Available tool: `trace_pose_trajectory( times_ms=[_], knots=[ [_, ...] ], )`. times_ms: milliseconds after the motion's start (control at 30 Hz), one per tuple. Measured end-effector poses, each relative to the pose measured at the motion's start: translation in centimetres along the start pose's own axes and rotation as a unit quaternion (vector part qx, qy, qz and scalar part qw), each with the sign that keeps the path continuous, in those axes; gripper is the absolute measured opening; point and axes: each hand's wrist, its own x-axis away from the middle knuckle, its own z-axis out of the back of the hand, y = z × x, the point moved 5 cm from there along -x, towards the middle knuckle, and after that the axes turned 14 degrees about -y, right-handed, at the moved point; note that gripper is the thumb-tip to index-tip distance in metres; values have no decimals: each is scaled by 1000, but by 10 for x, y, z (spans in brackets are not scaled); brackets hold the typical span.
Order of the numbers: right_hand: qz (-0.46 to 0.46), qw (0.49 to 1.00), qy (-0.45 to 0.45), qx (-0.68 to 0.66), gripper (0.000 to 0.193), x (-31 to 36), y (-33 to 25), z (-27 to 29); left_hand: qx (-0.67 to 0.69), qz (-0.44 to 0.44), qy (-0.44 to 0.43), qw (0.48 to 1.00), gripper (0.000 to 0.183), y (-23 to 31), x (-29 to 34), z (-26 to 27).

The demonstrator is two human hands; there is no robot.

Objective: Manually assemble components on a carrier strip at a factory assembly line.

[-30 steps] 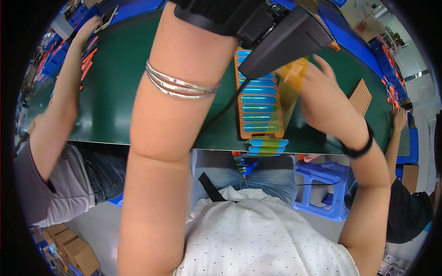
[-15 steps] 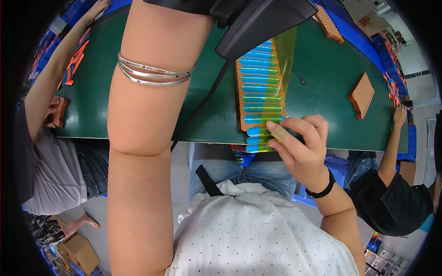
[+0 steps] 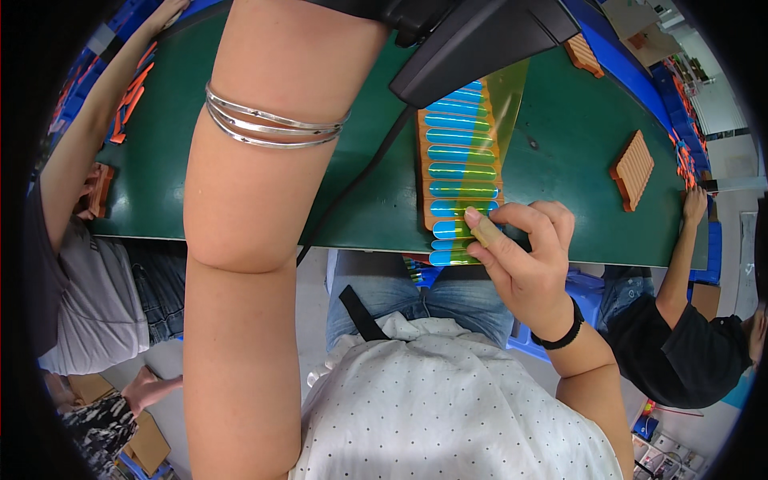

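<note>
My right hand (image 3: 524, 256) pinches the near end of a see-through yellow film (image 3: 506, 100) between thumb and fingers; a tan wrap covers one fingertip. Beneath the film lies a ridged orange-brown block (image 3: 428, 192) carrying a column of blue round-ended strips (image 3: 450, 170). The lowest strips hang past the table's near edge by my fingers. From the lower edge my left arm (image 3: 248, 192), with silver bangles (image 3: 272, 132), reaches up across the table. My left hand is outside the picture. A black angular device (image 3: 480, 52) with a cable sits beside that forearm, over the block's far end.
Other ridged blocks rest on the green table (image 3: 560, 168): one at right (image 3: 632, 170), another at far right (image 3: 584, 54). Co-workers sit on both sides; one hand at left touches a block (image 3: 101, 190). Orange pieces (image 3: 134, 100) lie at left.
My left forearm and the black device have shifted slightly right, the device also a little down. The block appears slightly further right. My right hand keeps its pinch almost in place.
</note>
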Motion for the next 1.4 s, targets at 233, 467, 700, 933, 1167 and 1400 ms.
trace_pose_trajectory(
  times_ms=[233, 467, 700, 933, 1167, 1400],
  knots=[
    [-9, 995, -82, -51, 22, -15, 3, 11, 26, -7, -42, 999, 56, -6, 2, 2],
    [-82, 940, -146, -297, 20, -47, 33, -2, -67, 70, 177, 979, 60, -35, 7, 24],
    [-210, 859, -240, -400, 33, -68, 43, -10, -77, 188, 261, 944, 71, -63, -1, 70],
    [-225, 877, -219, -365, 36, -101, 66, -17, -65, 245, 180, 951, 77, -88, -5, 86],
    [-202, 928, -140, -279, 37, -155, 111, -25, -3, 302, 132, 944, 85, -112, -16, 106],
    [-316, 777, -296, -456, 39, -71, 143, 9, 253, -29, -258, 932, 86, -12, -17, 30]
  ],
)
